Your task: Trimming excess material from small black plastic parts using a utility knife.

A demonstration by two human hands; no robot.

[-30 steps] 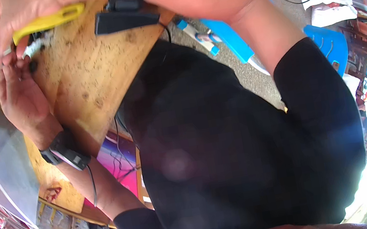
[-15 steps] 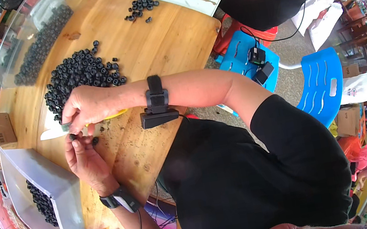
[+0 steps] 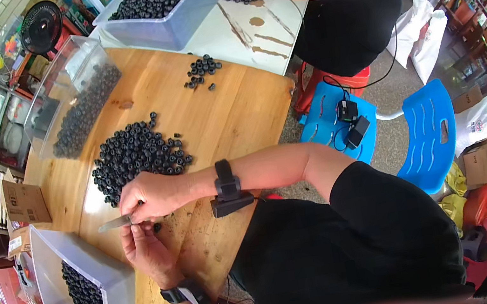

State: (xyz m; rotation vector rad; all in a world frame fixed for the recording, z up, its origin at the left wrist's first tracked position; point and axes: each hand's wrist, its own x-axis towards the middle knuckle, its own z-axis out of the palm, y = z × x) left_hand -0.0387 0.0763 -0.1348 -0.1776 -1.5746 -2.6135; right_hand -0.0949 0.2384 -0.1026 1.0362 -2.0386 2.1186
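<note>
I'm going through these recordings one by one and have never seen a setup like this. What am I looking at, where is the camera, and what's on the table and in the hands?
There is no robot here: these are a person's bare hands, with black units strapped to the wrists. The wide fisheye camera sits on that person's head and looks down, so edges bend.

On the wooden table lie a large pile of black pieces, a smaller cluster and a clear box holding more. A pale bin stands at the left.

The right hand holds a blade. The left hand meets it at the fingertips; whether it pinches anything is too small to tell.
</note>
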